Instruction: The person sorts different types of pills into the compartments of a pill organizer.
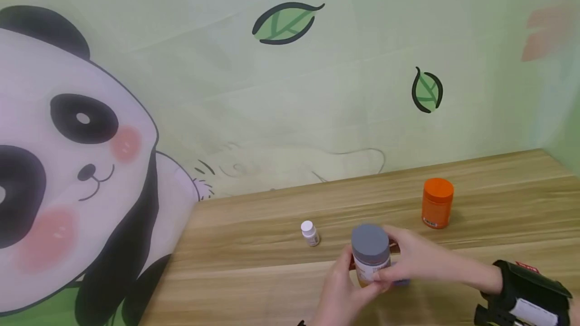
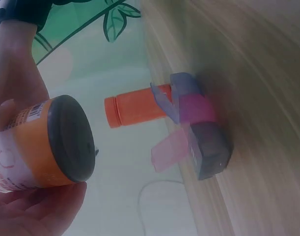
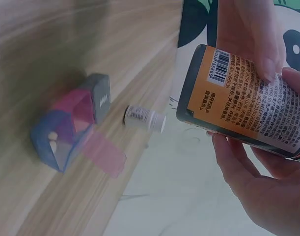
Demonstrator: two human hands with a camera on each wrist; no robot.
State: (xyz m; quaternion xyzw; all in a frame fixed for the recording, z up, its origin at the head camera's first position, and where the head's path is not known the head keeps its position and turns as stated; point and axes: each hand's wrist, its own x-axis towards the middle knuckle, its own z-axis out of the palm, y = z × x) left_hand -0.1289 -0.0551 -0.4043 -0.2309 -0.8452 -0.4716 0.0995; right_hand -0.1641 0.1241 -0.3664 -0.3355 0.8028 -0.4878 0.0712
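Plainly, the jar (image 1: 367, 268) sits between both hands' fingers, roughly upright and off the table (image 1: 254, 291). The left hand (image 1: 340, 288) curls round its near side; the right hand (image 1: 408, 261) grips the opposite side, thumb pressed below the grey lid (image 1: 370, 240). Dropping looks the likeliest mishap: should either grip loosen on such a broad body, the jar could fall on the pill box (image 1: 402, 281) under the right fingers, bending its flaps or tipping it. A jerk at the lid could spill the contents, which lid and label hide.

Under those fingers, the box's blue part (image 3: 40, 140) is open, with pale pills (image 3: 53, 136) inside; the pink part (image 3: 66, 101) is open too, its inside unclear. The grey part (image 3: 101, 98) looks closed. Beyond the left fingertips stands the capped white bottle (image 1: 310, 234); past the right knuckles, the lidded orange jar (image 1: 437, 205). Neither shows its contents.
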